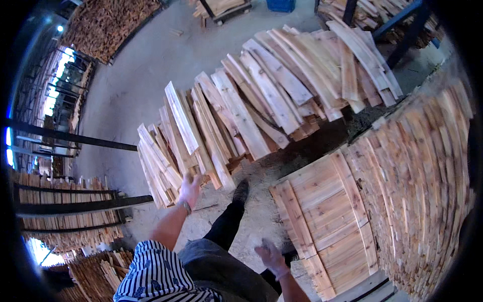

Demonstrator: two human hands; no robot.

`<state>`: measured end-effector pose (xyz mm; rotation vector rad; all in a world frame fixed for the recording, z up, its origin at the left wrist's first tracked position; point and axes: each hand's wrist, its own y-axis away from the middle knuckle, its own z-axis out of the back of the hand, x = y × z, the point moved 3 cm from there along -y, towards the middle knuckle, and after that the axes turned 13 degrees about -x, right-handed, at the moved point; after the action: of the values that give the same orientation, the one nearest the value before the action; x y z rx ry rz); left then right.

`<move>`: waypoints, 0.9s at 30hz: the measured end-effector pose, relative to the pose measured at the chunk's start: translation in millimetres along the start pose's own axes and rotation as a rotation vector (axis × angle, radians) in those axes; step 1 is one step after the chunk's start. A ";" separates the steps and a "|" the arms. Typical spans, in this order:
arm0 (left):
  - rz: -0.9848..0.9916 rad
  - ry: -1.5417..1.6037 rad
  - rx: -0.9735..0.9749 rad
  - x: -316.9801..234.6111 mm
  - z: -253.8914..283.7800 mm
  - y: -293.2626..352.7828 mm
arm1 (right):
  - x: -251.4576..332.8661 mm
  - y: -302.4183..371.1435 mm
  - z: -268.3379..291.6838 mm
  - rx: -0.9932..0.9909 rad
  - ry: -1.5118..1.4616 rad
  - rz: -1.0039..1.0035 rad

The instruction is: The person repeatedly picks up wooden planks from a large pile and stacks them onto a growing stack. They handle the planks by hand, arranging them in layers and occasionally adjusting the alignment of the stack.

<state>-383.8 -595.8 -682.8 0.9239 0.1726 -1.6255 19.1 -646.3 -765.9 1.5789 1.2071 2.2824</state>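
Your left hand (pixel 190 187) is stretched out in front of you, up at about 11 o'clock from your body. Its fingers are curled onto the near ends of the boards (pixel 177 166) in the loose pile of wooden planks (pixel 261 95). I cannot tell how tightly they grip, or which one board they have. There is a band on that wrist, and your arm is bare up to a blue-and-white striped sleeve (pixel 153 274).

Your right hand (pixel 271 256) is low, at about 5 o'clock in the view. It looks blurry. The fingers seem spread open and it holds nothing — it hangs just beside the flat stack of planks (pixel 322 211), not touching it as far as I can see.

The loose pile fans out from 9 o'clock up to 1 o'clock, with the boards leaning and lying over each other. The flat stack sits at 4 o'clock, its boards laid neatly side by side. Past it, at 3 o'clock, is a tall wall of stacked boards (pixel 427 181).

Your foot in a dark shoe (pixel 240 191) stands on the dusty floor (pixel 151 70) between the pile and the flat stack. More wood stacks (pixel 108 22) sit far off at 11 o'clock.
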 end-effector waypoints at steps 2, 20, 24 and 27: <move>0.035 0.166 -0.024 -8.0 -3.7 -56.0 | 81.6 -64.1 -34.5 -0.044 0.071 0.178; 0.056 -0.120 -0.160 -21.7 -16.9 -209.3 | 282.1 -245.8 -239.0 -0.243 0.978 0.319; -0.116 -0.046 -0.212 -10.2 -22.8 -210.3 | 297.8 -256.3 -246.7 -0.195 1.071 0.300; -0.177 0.171 -0.166 -12.5 -22.4 -210.4 | 288.3 -257.7 -244.9 -0.200 1.057 0.242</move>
<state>-559.6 -512.1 -766.8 0.9398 0.5129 -1.6648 -398.7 -459.6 -757.3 0.3798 0.8484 3.3952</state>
